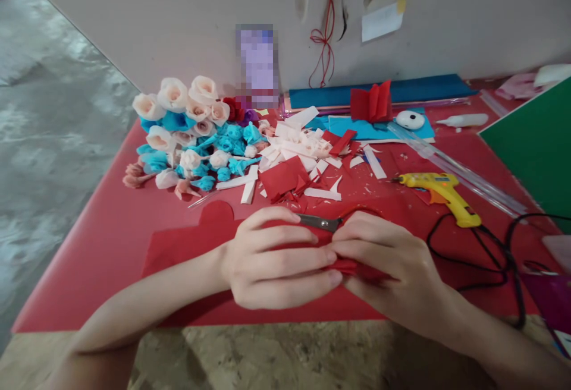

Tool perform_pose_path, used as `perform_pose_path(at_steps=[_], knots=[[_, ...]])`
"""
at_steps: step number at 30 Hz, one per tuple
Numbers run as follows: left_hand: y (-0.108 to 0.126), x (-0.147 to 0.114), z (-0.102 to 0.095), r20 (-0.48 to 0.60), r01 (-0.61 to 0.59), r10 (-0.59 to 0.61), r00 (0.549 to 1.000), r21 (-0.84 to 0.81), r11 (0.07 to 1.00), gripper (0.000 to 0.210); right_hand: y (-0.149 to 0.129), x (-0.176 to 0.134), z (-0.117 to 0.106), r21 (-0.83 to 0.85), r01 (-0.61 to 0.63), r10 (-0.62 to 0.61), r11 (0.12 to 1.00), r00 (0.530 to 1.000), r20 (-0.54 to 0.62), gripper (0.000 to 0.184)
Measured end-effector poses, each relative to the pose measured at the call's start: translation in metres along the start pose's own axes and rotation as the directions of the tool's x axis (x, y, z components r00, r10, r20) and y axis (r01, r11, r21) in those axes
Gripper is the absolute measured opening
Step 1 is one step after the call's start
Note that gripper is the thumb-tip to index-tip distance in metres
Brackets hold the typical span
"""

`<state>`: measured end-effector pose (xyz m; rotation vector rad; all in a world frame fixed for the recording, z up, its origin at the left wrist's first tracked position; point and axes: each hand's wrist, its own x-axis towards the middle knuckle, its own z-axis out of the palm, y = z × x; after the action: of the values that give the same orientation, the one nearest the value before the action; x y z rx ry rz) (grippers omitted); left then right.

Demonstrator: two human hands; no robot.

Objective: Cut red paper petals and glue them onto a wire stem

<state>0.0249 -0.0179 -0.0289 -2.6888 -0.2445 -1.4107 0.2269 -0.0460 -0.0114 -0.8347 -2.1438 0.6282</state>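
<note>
Both hands, left hand [276, 259] and right hand [379, 259], were pinched together on a folded bit of red paper [345, 267], mostly hidden by fingers. Scissors [319, 222] poked out behind, handles covered. Crinkly paper roses [187, 128] were heaped further back on the red worktop [89, 247].

Craft workbench: paper flowers [187, 131], glue gun [441, 195], paper scraps [307, 152] everywhere.
</note>
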Motion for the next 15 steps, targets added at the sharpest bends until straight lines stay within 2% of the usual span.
perform_pose_path(at_steps=[3, 7, 15], knots=[[0.001, 0.002, -0.002, -0.002, 0.001, -0.001, 1.000, -0.011, 1.000, 0.011, 0.000, 0.000, 0.000, 0.020, -0.007, 0.007, 1.000, 1.000, 0.000, 0.012], [0.003, 0.011, -0.011, 0.124, 0.019, -0.018, 0.992, -0.003, 1.000, 0.012, -0.001, 0.001, 0.000, 0.059, -0.027, 0.027, 0.998, 1.000, 0.013, 0.012], [0.006, 0.015, -0.013, 0.122, 0.013, -0.013, 0.992, 0.007, 1.000, 0.013, -0.004, 0.003, 0.000, 0.095, -0.068, 0.064, 0.993, 0.997, 0.045, 0.014]])
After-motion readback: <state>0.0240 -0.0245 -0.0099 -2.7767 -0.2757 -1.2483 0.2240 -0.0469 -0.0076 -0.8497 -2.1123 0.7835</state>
